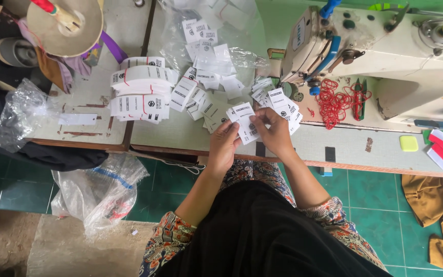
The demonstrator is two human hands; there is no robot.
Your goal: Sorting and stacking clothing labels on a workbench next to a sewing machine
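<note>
labels (244,121), small and white, are gripped by both the left hand (225,142) and the right hand (274,131) at the worktop's (180,134) front edge. banded bundles (140,88) are stacked near the left; loose labels (206,77) are left unsorted mid-worktop.

At the lower centre of the frame the person wears a plain black garment over the torso and lap. Short patterned sleeves in orange, dark blue and cream batik-like print cover the upper arms. Forearms and both hands are bare, without rings or watch.
</note>
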